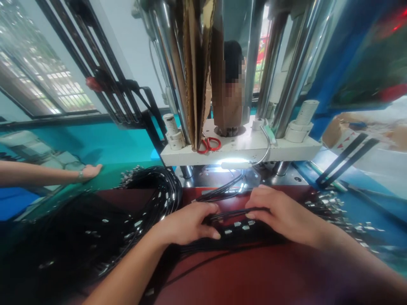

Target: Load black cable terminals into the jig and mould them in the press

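My left hand [192, 222] is closed around one part of a small bundle of black cables [233, 212], its thumb and fingers curled toward the right. A short way to the right, my right hand [278, 212] pinches the same bundle between thumb and fingers. The stretch between my hands runs nearly level. Just below it lie more black cables with small silvery-white connector ends [235, 226]. Beyond my hands, other thin black cables [222, 191] reach toward the lit plate [206, 174] under the press. Parts of the held cables are hidden by my fingers.
The press's white plate [190, 157] stands ahead, with red-handled scissors [213, 144] on it. A thick coil of black cables [173, 186] fills the left; several connector ends [333, 207] lie at right. Another person's hand [91, 171] rests at far left. The dark red table [254, 275] is nearest me.
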Tool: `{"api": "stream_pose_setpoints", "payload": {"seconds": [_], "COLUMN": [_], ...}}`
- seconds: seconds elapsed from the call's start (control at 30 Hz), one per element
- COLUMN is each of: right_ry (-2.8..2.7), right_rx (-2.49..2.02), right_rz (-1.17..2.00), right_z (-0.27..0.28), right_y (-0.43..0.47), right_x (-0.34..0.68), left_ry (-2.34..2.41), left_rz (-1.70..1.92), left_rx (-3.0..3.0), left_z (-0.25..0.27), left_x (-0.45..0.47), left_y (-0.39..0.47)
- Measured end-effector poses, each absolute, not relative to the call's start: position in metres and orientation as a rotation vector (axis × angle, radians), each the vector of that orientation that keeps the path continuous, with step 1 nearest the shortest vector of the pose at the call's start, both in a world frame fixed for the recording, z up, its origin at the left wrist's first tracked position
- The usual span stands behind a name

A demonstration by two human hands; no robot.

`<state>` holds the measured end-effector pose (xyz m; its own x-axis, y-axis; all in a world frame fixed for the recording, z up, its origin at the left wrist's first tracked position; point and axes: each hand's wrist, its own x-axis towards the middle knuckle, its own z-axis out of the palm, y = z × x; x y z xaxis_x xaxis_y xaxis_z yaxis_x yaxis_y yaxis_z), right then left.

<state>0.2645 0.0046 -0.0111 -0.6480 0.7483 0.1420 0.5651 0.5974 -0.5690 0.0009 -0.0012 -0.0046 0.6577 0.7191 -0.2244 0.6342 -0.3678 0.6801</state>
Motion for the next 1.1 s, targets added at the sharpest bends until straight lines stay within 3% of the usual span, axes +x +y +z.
{"api": "stream_pose_setpoints", "payload": {"seconds": [0.7,0.97,1.1], "right_ry": [-2.462,-2.343,-2.323], "right_rx": [-1.080,-1.033,-1.052], "right_rz": [0.869,1.156,1.124], "right_z": [-0.010,-0.009,-0.014], "right_y": [0.003,0.001,0.003], "right_x": [0.266,0.268,0.268], "left_ry": [1.026,0.920,0.880], "left_rz": [0.124,0.278,0.320], "left_rx": [2.016,1.592,1.443], "left_z": [-0.007,-0.008,-0.011], "left_x": [-0.002,-0.010,-0.011], "left_y": [0.000,0.004,0.006]}}
